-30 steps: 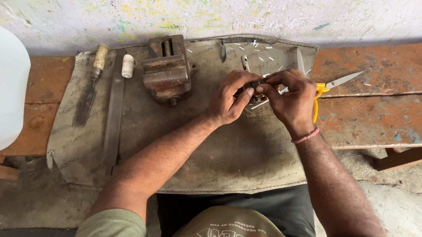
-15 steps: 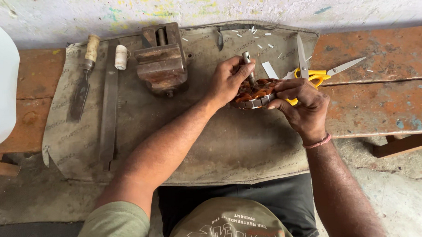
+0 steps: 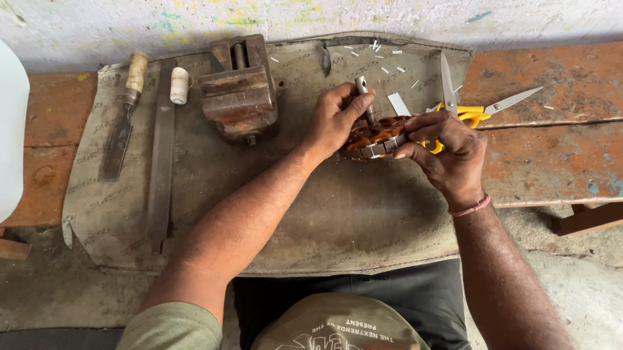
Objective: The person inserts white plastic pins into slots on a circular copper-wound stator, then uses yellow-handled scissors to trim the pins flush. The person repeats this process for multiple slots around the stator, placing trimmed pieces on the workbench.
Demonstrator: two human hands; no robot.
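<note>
The long wooden bench (image 3: 567, 156) is running across the room against the paint-flecked wall, and a worn cloth (image 3: 289, 209) is lying over its middle, hanging a little over the near edge toward the person's lap. Compared with a second ago, both hands have drawn apart slightly and the small copper-wound coil (image 3: 376, 137) between them is now showing, where before the fingers were covering it; to my eye the work on it is moving from fiddling to holding it open for inspection. The left hand (image 3: 335, 119) is pinching a short metal rod (image 3: 362, 94) upright against the coil's far edge, thumb and fingers pressed together on it. The right hand (image 3: 447, 149) is curling around the coil's right side, fingers closed on its rim. The coil is sitting just above the cloth, near its upper right part. Left of the hands a rusty vise (image 3: 240, 90) is standing well apart, then a long flat file (image 3: 161, 163), a chisel (image 3: 123, 120) and a small spool of thread (image 3: 180, 85). Yellow-handled scissors (image 3: 474, 108) are lying open just behind the right hand, crowding that side, and white scraps (image 3: 398, 103) are scattering along the cloth's far edge. The roomiest stretch is the bare cloth nearer the person.
</note>
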